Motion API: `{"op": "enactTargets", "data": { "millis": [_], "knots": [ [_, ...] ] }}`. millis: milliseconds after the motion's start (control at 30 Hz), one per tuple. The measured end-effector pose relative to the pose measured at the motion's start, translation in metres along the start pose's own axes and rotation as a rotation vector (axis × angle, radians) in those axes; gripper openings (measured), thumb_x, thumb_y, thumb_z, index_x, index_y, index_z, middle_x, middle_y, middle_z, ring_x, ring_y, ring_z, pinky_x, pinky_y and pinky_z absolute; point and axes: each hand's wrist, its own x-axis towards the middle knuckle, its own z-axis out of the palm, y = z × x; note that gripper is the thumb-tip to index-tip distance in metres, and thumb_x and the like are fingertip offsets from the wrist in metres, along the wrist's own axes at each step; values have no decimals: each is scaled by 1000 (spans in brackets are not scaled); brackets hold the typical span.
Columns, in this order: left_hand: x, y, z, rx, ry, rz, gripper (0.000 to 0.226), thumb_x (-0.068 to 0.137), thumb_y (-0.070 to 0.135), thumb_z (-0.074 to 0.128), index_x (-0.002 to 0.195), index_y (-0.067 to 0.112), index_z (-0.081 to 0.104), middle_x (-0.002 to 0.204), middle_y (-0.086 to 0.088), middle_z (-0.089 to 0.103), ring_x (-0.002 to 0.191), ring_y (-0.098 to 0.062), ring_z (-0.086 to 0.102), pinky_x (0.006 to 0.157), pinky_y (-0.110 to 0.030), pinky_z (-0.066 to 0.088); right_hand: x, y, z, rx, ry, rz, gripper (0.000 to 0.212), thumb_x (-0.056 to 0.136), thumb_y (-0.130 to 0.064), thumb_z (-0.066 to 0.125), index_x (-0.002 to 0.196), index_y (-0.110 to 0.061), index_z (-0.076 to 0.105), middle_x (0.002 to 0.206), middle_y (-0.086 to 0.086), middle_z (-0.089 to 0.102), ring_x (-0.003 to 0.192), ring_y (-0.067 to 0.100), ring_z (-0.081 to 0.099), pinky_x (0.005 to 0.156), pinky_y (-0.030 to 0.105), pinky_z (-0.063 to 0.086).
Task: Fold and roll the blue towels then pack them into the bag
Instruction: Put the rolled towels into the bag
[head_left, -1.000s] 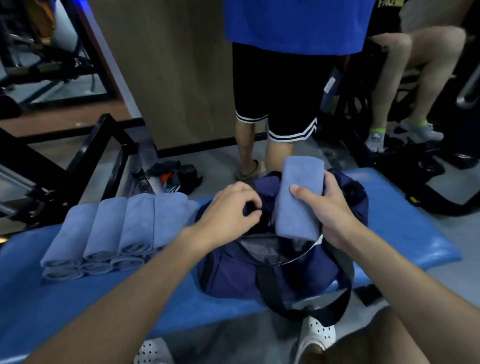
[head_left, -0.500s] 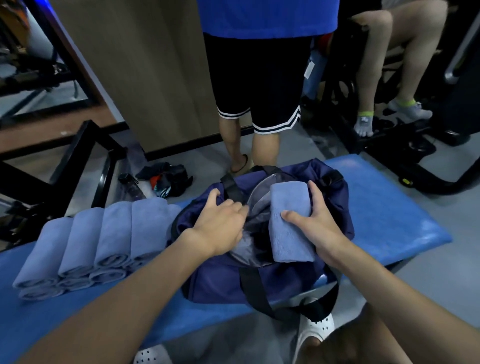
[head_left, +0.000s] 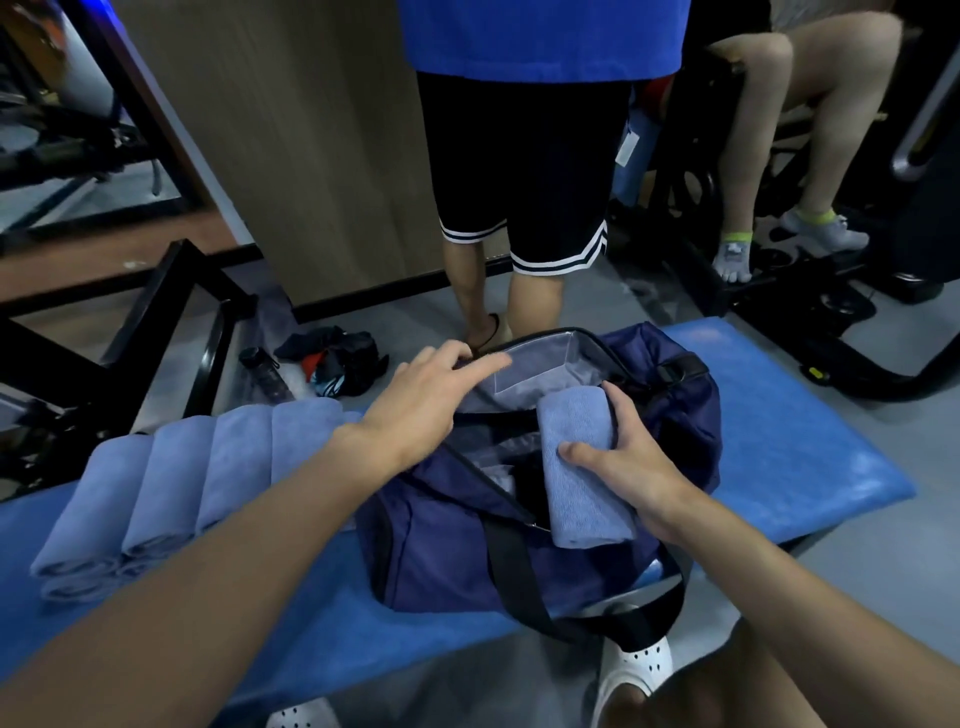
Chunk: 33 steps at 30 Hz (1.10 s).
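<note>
Packing — right hand (head_left: 628, 467) grips a rolled towel (head_left: 576, 504) over the bag (head_left: 431, 561); left hand (head_left: 415, 410), flat, parts its mouth; next, probably, push it down.

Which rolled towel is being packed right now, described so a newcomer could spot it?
On the blue padded bench sits a navy duffel bag with its top open. One rolled light-blue towel lies across that opening, gripped by the right hand. Unlike the stacked rolled towels left of the bag, it is alone and held.

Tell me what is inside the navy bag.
Grey lining and a dark hollow show through the navy bag's open mouth. The right hand holds a rolled towel across it. The bottom and any contents are covered.
</note>
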Motion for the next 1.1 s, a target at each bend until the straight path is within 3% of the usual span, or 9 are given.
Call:
{"op": "enactTargets", "data": {
  "millis": [67,133,200,267,400,533,733,1000,1100],
  "knots": [
    [-1,-2,-3,15,-36,42,60,78,-13,46,120,28,51,132,-7,44,108,-31,47,86,-46,43,4,-1,4,-15,-18,2,88,82,-18,76,145,-47,23,125,-11,54,106,16,61,92,43,53],
    [-1,-4,-5,48,-44,35,47,83,-10,47,117,21,56,133,-6,47,112,-32,48,85,-46,42,7,0,8,-34,-46,9,89,81,-20,77,146,-47,23,129,-11,52,109,15,60,95,42,52],
    [-1,-5,-10,47,-11,11,59,88,-8,46,142,16,46,147,-5,41,123,-30,45,88,-46,41,11,-4,14,-39,-82,5,85,82,-20,76,146,-41,24,126,-14,50,107,9,58,90,32,52],
    [-2,-6,-16,38,60,-6,67,91,-2,48,153,15,30,160,-2,26,135,-26,35,90,-46,42,16,-12,20,-16,-82,-14,72,85,-16,73,139,-39,31,116,-17,53,100,4,58,76,20,50],
    [-11,-4,-24,35,129,-96,90,85,18,66,157,16,12,165,8,-3,145,-18,18,89,-46,43,24,-10,39,105,28,30,60,83,-14,74,132,-31,45,115,-4,63,96,12,65,73,24,52],
    [-18,2,-21,22,53,-180,105,78,26,70,156,20,1,163,12,-15,145,-22,17,89,-49,47,11,-4,51,9,-176,157,64,79,-13,77,120,-38,35,109,-6,61,95,11,64,68,19,53],
    [-25,0,-26,-86,-37,-168,116,71,14,66,155,30,-12,158,23,-24,146,-14,7,101,-50,41,46,-21,71,94,14,69,74,71,-10,80,133,-26,43,111,1,66,99,19,66,91,41,56],
    [-32,-3,-38,-205,-140,-143,118,70,14,62,152,38,-18,150,35,-33,148,-9,4,111,-55,34,80,-12,125,91,56,83,72,76,-11,77,134,-22,35,117,5,64,102,21,64,94,42,54],
    [-34,-4,-38,-238,-135,-137,116,70,14,60,152,40,-18,149,36,-34,149,-11,5,111,-56,34,90,-7,135,142,128,99,81,75,-16,77,140,-24,29,122,5,61,108,23,61,99,43,51]
  ]
}}
